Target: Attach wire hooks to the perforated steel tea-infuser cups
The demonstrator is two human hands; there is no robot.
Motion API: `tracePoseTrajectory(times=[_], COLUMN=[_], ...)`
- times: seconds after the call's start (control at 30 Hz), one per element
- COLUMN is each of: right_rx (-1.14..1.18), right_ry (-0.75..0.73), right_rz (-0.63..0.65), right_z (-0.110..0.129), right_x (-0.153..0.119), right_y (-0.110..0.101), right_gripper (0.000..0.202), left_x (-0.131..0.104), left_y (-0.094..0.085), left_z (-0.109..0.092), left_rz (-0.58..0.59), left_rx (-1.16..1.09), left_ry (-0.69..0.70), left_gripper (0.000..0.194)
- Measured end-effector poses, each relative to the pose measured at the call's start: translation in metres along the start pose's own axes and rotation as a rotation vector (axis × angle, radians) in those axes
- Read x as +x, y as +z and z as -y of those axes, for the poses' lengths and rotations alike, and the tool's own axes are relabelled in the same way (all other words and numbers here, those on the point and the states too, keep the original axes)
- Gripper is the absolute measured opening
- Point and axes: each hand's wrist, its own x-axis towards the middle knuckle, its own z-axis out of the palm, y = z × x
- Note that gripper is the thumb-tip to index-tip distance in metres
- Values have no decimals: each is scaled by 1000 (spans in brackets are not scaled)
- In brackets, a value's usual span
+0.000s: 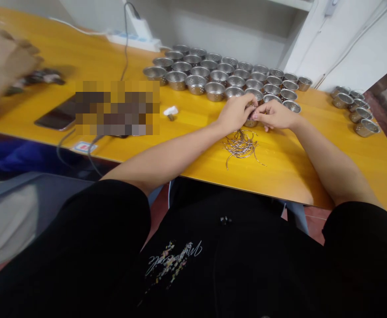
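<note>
My left hand [236, 111] and my right hand [273, 115] meet over a small metal cup [251, 122] on the yellow table [193, 152]. The fingers of both hands are bent and pressed together at the cup's rim; what they pinch there is too small to make out. Just in front of the cup lies a loose pile of thin curved metal wires [241, 145]. Behind my hands, rows of perforated metal cups [215, 91] stand upright, close together.
More metal cups [366, 128] stand at the right. Leftward are a dark phone [56, 117], a blurred-out patch, cables, a small white item [170, 111] and a brown bag [4, 66]. A power strip [134, 42] lies at the back.
</note>
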Motion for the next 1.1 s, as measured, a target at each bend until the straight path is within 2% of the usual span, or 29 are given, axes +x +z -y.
tracePoseTrajectory(times=[1.1], right_rx=[7], right_ry=[7], right_rz=[-11], right_z=[0], right_x=[-2], right_y=[0], right_gripper=[55], left_x=[0], left_y=[0], left_z=[1], left_rz=[26], left_rx=[34], left_ry=[7], left_gripper=[25])
